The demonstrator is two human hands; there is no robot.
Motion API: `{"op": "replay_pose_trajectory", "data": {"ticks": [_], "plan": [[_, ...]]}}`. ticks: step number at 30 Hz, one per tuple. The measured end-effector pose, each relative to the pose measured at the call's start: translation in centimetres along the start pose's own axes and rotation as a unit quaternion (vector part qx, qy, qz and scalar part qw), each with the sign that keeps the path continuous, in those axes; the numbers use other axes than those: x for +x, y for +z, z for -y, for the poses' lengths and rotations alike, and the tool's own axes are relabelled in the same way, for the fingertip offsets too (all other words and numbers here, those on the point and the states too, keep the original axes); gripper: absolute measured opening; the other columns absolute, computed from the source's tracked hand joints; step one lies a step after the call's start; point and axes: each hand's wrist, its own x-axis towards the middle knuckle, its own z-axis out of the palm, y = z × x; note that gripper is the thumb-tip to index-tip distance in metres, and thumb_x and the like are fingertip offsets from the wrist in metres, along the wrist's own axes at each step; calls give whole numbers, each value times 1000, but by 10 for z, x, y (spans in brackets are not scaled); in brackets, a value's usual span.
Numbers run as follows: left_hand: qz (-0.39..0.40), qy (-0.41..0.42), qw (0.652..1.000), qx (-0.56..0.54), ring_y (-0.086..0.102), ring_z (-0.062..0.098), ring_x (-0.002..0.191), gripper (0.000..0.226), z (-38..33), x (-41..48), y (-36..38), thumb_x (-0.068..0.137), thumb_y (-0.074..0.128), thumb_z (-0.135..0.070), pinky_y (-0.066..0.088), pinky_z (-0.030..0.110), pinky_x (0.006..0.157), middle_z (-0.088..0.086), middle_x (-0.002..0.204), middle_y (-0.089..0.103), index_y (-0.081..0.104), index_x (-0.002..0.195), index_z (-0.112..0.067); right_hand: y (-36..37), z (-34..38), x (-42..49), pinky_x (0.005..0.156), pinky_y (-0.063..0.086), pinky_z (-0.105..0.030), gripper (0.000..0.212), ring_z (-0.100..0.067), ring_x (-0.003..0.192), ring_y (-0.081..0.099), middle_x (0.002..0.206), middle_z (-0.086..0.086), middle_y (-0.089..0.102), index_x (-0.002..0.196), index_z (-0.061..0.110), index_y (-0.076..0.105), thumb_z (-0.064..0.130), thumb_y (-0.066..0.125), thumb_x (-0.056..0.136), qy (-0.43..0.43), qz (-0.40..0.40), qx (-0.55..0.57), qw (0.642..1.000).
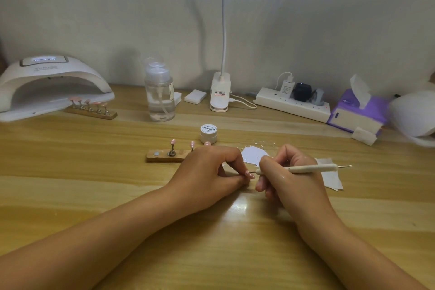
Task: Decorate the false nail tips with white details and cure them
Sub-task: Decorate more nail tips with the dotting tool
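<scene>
Two hands meet mid-table: the left hand [207, 172] pinches a pink nail tip [248, 173], the right hand [290, 173] grips a dotting pen [310, 168] pointed at it. A wooden holder [164, 157] and gel jar [209, 133] stand close behind; bare table [94, 172] reaches left toward the curing lamp [47, 85].

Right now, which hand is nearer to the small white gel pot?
Left. The left hand lies just on the near side of the pot; the right hand, holding the dotting tool, sits farther to its right.

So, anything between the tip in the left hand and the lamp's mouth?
Yes: the far stand of pink tips lies in front of the right part of the lamp's mouth; the near stand sits just beyond the left hand.
</scene>
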Motion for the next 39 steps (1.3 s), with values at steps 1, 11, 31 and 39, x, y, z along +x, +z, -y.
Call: {"op": "replay_pose_trajectory", "data": {"ticks": [1, 11, 31, 39], "plan": [[1, -1, 1000, -2, 61, 1, 61, 13, 0, 0, 0, 81, 78, -23, 5, -10, 92, -44, 63, 55, 68, 78, -29, 0, 0, 0, 40, 38, -18, 23, -12, 41, 51, 53, -15, 65, 61, 14, 45, 10, 62, 76, -1, 0, -2, 1000], [6, -1, 1000, -5, 61, 0, 61, 16, 1, -1, 0, 81, 79, -23, 6, -12, 86, -45, 63, 54, 66, 77, -32, -1, -3, 1, 40, 37, -16, 23, -12, 41, 50, 53, -14, 65, 63, 12, 45, 8, 61, 79, -9, -4, -1, 1000], [-31, 46, 998, -38, 64, 5, 56, 12, 4, -6, 6, 85, 74, -23, 40, 19, 67, -23, 100, 70, 69, 89, -33, -25, -2, 11, 52, 48, -27, 21, -11, 56, 58, 64, 2, 63, 84, 20, 56, 32, 73, 87, -160, -141, -53, 976], [-137, 70, 987, -55, 62, 6, 55, 8, -11, -11, -11, 83, 77, -23, 40, 11, 57, -26, 84, 69, 73, 85, -30, -36, -12, 15, 63, 50, -37, 33, -5, 74, 61, 84, 18, 65, 103, 39, 53, 10, 64, 91, -185, -111, -334, 918]]}}
